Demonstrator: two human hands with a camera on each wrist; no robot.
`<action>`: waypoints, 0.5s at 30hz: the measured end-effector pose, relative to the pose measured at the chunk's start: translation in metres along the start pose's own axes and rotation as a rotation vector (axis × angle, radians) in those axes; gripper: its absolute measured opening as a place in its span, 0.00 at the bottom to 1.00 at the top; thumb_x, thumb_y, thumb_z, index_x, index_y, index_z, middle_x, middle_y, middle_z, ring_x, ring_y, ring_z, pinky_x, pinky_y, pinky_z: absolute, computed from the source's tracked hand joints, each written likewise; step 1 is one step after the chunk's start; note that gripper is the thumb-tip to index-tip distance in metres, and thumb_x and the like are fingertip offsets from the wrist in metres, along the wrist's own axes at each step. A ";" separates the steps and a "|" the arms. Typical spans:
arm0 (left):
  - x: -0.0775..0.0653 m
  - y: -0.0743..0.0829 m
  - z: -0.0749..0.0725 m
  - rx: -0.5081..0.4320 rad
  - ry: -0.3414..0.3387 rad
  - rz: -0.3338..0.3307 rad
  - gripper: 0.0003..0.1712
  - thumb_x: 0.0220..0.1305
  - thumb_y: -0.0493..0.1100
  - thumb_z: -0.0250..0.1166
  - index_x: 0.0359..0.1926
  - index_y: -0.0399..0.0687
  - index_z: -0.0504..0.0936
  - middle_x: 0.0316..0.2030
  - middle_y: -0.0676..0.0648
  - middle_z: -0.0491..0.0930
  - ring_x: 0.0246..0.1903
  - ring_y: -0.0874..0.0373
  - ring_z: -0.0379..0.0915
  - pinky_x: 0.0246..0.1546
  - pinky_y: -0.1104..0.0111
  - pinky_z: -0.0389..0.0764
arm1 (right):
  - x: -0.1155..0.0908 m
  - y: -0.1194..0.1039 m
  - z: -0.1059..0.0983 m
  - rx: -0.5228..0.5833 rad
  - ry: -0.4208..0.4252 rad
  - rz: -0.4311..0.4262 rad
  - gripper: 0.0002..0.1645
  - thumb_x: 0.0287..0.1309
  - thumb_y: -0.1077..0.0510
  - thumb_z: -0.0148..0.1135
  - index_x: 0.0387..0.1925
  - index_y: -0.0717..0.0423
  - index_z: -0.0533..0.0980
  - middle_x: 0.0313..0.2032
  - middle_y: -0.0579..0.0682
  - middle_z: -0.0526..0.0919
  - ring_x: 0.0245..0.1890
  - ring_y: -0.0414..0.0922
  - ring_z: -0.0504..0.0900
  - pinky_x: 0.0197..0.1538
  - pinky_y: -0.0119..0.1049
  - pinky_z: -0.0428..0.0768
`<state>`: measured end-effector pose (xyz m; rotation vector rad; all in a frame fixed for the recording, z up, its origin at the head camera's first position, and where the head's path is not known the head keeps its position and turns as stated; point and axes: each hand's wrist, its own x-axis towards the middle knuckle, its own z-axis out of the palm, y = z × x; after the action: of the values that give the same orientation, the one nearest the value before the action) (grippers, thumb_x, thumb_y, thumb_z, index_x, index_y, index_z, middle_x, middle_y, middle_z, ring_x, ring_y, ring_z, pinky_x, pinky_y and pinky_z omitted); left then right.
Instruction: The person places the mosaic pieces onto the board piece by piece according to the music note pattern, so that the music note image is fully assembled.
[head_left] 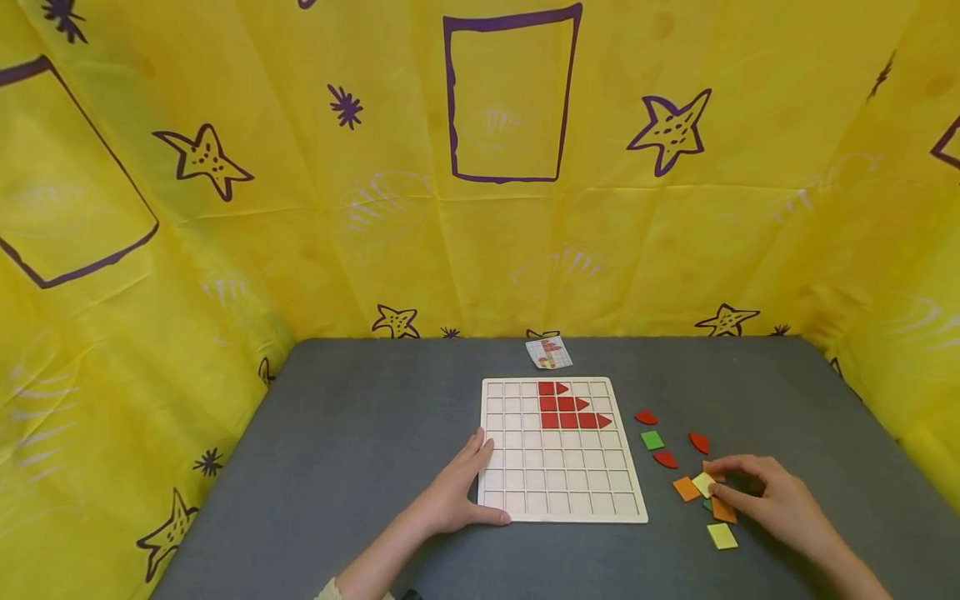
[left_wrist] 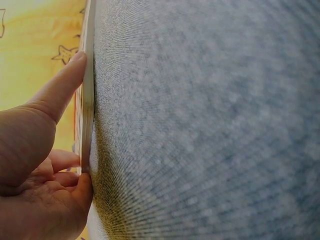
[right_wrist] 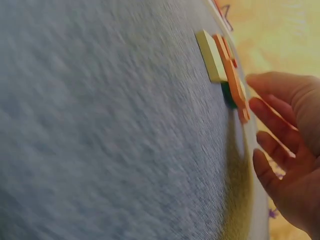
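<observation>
A square white grid board lies on the table, with red square tiles and red pointed tiles in three rows near its top. My left hand rests at the board's left edge, fingers along the side and thumb by the lower left corner. On the right, my right hand is over a small cluster of tiles. Its thumb and index fingertips are apart, beside a pale yellow tile. Orange tiles and a partly hidden green tile are around it. Another yellow tile lies nearer me.
A small printed card with a coloured pattern lies beyond the board. Between board and right hand are a green square tile and several red curved tiles. A yellow patterned cloth hangs around the grey table.
</observation>
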<state>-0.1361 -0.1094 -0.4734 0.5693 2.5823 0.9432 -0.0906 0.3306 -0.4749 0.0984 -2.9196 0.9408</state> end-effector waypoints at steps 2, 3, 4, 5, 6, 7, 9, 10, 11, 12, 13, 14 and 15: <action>0.000 0.000 0.000 -0.002 -0.001 0.000 0.64 0.41 0.60 0.76 0.73 0.41 0.52 0.75 0.41 0.42 0.73 0.46 0.40 0.66 0.47 0.56 | -0.002 -0.003 0.005 0.010 0.018 -0.073 0.15 0.49 0.45 0.71 0.42 0.35 0.81 0.44 0.38 0.80 0.41 0.21 0.64 0.38 0.26 0.70; 0.000 0.000 0.000 -0.002 -0.001 -0.001 0.64 0.41 0.60 0.76 0.73 0.41 0.52 0.75 0.41 0.42 0.73 0.46 0.40 0.66 0.47 0.56 | -0.002 -0.003 0.007 0.012 0.028 -0.110 0.16 0.48 0.46 0.72 0.42 0.35 0.81 0.44 0.37 0.80 0.42 0.21 0.64 0.39 0.25 0.69; 0.000 -0.001 0.000 -0.002 -0.001 -0.002 0.64 0.41 0.60 0.76 0.73 0.41 0.52 0.75 0.41 0.42 0.73 0.46 0.40 0.66 0.47 0.56 | -0.003 -0.004 0.010 0.014 0.035 -0.146 0.17 0.47 0.48 0.73 0.42 0.35 0.81 0.43 0.36 0.80 0.43 0.21 0.64 0.40 0.24 0.68; 0.000 -0.001 0.000 -0.002 -0.002 -0.003 0.64 0.42 0.60 0.76 0.73 0.41 0.52 0.75 0.41 0.42 0.74 0.46 0.39 0.66 0.47 0.56 | -0.002 -0.005 0.012 0.022 0.036 -0.181 0.18 0.46 0.49 0.73 0.42 0.35 0.81 0.43 0.36 0.80 0.43 0.22 0.64 0.41 0.23 0.67; 0.001 -0.001 0.000 -0.003 -0.003 -0.004 0.64 0.42 0.60 0.76 0.73 0.41 0.52 0.75 0.41 0.42 0.74 0.47 0.39 0.66 0.47 0.56 | -0.002 -0.005 0.015 0.027 0.038 -0.217 0.18 0.45 0.51 0.74 0.42 0.36 0.81 0.44 0.36 0.80 0.44 0.22 0.64 0.42 0.22 0.66; 0.001 0.000 0.000 -0.002 -0.003 -0.004 0.64 0.42 0.60 0.76 0.73 0.41 0.52 0.75 0.41 0.42 0.74 0.47 0.39 0.66 0.47 0.56 | -0.001 -0.005 0.017 0.030 0.039 -0.248 0.19 0.45 0.52 0.74 0.42 0.36 0.81 0.44 0.36 0.81 0.44 0.23 0.63 0.42 0.22 0.65; 0.001 0.000 -0.001 -0.004 -0.005 -0.006 0.64 0.42 0.60 0.76 0.73 0.41 0.52 0.75 0.41 0.42 0.73 0.46 0.39 0.67 0.47 0.56 | 0.000 -0.005 0.020 0.040 0.036 -0.299 0.21 0.44 0.54 0.75 0.43 0.37 0.81 0.44 0.35 0.81 0.44 0.24 0.64 0.43 0.21 0.63; 0.000 0.001 -0.001 -0.005 -0.006 -0.007 0.64 0.42 0.59 0.76 0.73 0.41 0.52 0.75 0.41 0.42 0.73 0.46 0.39 0.67 0.47 0.56 | 0.001 -0.005 0.022 0.044 0.034 -0.318 0.21 0.44 0.55 0.75 0.43 0.37 0.81 0.44 0.35 0.81 0.44 0.25 0.64 0.44 0.20 0.63; 0.000 0.001 -0.001 -0.007 -0.006 -0.007 0.64 0.42 0.59 0.76 0.73 0.41 0.52 0.75 0.41 0.42 0.73 0.46 0.40 0.67 0.47 0.56 | 0.002 -0.005 0.023 0.045 0.032 -0.333 0.22 0.44 0.56 0.75 0.44 0.37 0.81 0.43 0.35 0.81 0.44 0.25 0.64 0.44 0.20 0.63; 0.000 0.001 -0.001 -0.007 -0.007 -0.009 0.64 0.42 0.59 0.76 0.73 0.41 0.52 0.75 0.41 0.42 0.73 0.46 0.40 0.67 0.47 0.56 | 0.003 -0.005 0.024 0.045 0.032 -0.345 0.22 0.44 0.57 0.75 0.44 0.37 0.81 0.43 0.35 0.81 0.44 0.25 0.65 0.44 0.19 0.63; 0.000 0.001 -0.001 -0.007 -0.007 -0.010 0.63 0.42 0.59 0.76 0.73 0.41 0.52 0.75 0.41 0.42 0.73 0.46 0.40 0.66 0.47 0.56 | 0.003 -0.005 0.025 0.049 0.032 -0.354 0.22 0.44 0.57 0.75 0.43 0.38 0.82 0.43 0.35 0.81 0.44 0.25 0.65 0.44 0.19 0.63; 0.000 0.002 -0.001 -0.008 -0.007 -0.011 0.63 0.42 0.59 0.76 0.73 0.41 0.52 0.75 0.41 0.42 0.73 0.46 0.40 0.66 0.47 0.56 | 0.004 -0.006 0.025 0.049 0.036 -0.361 0.22 0.44 0.58 0.75 0.43 0.38 0.82 0.42 0.34 0.81 0.43 0.26 0.66 0.44 0.18 0.63; 0.000 0.002 -0.001 -0.005 -0.006 -0.011 0.63 0.42 0.59 0.76 0.73 0.41 0.52 0.75 0.41 0.42 0.73 0.46 0.40 0.66 0.47 0.56 | 0.005 -0.006 0.026 0.052 0.040 -0.364 0.21 0.43 0.58 0.75 0.43 0.38 0.82 0.42 0.34 0.81 0.42 0.26 0.66 0.43 0.18 0.63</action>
<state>-0.1364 -0.1088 -0.4713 0.5556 2.5740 0.9429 -0.0964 0.3101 -0.4922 0.5834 -2.7052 0.9403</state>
